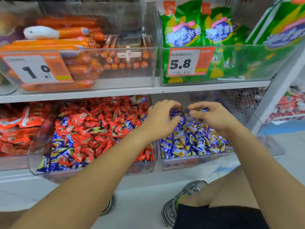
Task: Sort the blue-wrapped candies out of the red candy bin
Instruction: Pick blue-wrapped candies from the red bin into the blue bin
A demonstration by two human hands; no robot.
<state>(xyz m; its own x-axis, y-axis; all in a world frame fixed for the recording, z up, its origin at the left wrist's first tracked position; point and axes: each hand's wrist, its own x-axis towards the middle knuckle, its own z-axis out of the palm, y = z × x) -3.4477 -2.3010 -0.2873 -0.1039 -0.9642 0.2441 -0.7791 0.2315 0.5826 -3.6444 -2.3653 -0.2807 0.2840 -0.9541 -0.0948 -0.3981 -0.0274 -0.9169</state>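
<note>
Shelving [132, 92] carries our clear red candy bin [92, 171], blue-wrapped candies [57, 154] heaped at its front left corner. Over the neighbouring blue bin [198, 158], our left hand [158, 119] and right hand [214, 116] curl; whether either holds anything, we cannot tell.

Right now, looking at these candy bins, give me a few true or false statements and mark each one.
1. Both hands, left hand and right hand, are over the blue candy bin. True.
2. The red candy bin holds only red candies. False: blue-wrapped candies lie mixed in it.
3. The tag on the green snack bin reads 5.8. True.
4. The sausages sit below the candies. False: they are on the shelf above.
</note>
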